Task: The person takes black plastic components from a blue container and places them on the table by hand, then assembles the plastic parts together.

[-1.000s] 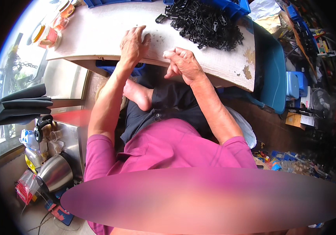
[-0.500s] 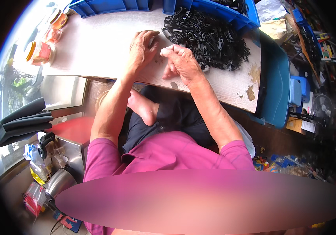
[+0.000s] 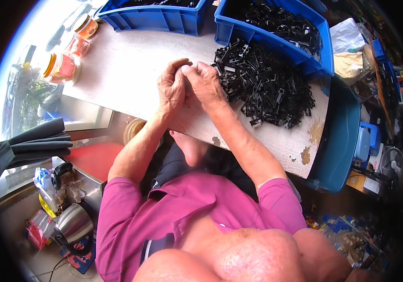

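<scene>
Over the pale worktable (image 3: 126, 61), my two hands meet just left of a heap of small black plastic parts (image 3: 267, 89). My left hand (image 3: 170, 87) is closed, its thumb and fingers curled inward. Against it presses my right hand (image 3: 204, 85), with thumb and forefinger pinched together. Whatever sits between the fingertips is too small and covered to make out. The heap's left edge lies close beside my right fingers.
Two blue crates stand at the back; the right crate (image 3: 276, 40) and the left crate (image 3: 154, 19) hold more black parts. Jars with orange lids (image 3: 60, 68) line the left side. A teal bin (image 3: 340, 141) adjoins the table's right end. A metal kettle (image 3: 74, 223) is at lower left.
My hands, apart before, are now together. The right hand has turned and closed in against the left. The view has shifted, so the table and crates sit lower in it.
</scene>
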Tool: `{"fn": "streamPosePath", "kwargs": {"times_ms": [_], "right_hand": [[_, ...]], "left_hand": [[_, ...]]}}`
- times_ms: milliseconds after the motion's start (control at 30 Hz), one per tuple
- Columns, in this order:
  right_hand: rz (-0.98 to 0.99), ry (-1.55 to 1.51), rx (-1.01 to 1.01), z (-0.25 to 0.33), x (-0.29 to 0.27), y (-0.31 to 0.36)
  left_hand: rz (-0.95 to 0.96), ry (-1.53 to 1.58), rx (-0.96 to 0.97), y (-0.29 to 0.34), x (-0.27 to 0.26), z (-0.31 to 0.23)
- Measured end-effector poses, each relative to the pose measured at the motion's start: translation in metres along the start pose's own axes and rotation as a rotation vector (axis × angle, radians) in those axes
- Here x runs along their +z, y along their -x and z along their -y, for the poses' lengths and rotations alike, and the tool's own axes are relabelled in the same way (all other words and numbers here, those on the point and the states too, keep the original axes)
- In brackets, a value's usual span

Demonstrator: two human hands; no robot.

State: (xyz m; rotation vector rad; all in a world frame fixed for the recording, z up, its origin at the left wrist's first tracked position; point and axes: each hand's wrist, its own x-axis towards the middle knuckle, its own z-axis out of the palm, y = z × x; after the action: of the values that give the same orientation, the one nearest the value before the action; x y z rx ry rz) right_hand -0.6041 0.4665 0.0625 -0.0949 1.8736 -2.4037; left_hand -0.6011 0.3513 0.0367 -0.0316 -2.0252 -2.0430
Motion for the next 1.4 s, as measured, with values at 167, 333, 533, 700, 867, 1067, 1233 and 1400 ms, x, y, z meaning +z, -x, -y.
{"fn": "streamPosePath", "kwargs": {"times_ms": [167,333,533,700,867,1067,1233,1400], "right_hand": [[-0.023,-0.004,0.089,-0.001,0.0,0.001],[-0.027,-0.012,0.139,0.011,0.001,0.003],[-0.003,-0.071,0.207,0.017,0.001,0.005],[0.008,-0.145,0.281,0.017,-0.004,0.004],[-0.002,-0.187,0.301,0.016,-0.006,0.001],[-0.002,-0.184,0.31,0.013,-0.006,-0.001],[-0.015,-0.177,0.291,0.012,-0.007,0.001],[-0.011,-0.19,0.312,0.015,-0.001,0.001]], "left_hand": [[0.06,-0.054,0.14,-0.037,-0.021,-0.025],[0.138,-0.671,0.725,-0.172,-0.025,-0.098],[0.434,-1.209,0.588,-0.282,0.015,-0.087],[0.805,-0.956,0.538,-0.312,0.025,-0.076],[0.807,-1.026,0.443,-0.31,0.031,-0.078],[0.74,-1.157,0.342,-0.299,0.037,-0.083],[0.695,-1.244,0.269,-0.291,0.049,-0.086],[0.581,-1.378,0.261,-0.305,0.057,-0.066]]}}
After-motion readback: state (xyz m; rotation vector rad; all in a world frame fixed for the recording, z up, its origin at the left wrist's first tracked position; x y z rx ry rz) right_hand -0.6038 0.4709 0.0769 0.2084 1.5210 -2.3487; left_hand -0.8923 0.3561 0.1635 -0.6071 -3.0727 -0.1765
